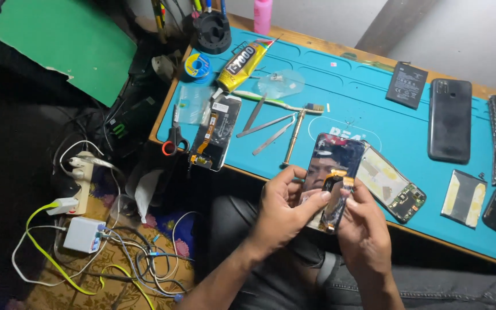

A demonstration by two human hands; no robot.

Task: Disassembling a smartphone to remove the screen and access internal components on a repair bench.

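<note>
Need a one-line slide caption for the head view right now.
Both hands, left hand and right hand, hold a phone screen panel above a teal repair mat strewn with tools.

I am holding a dark, glossy phone screen panel upright but slightly tilted, back side facing me, just above the near edge of the bench. An orange flex ribbon is running down its middle, and its surface is reflecting light.
</note>
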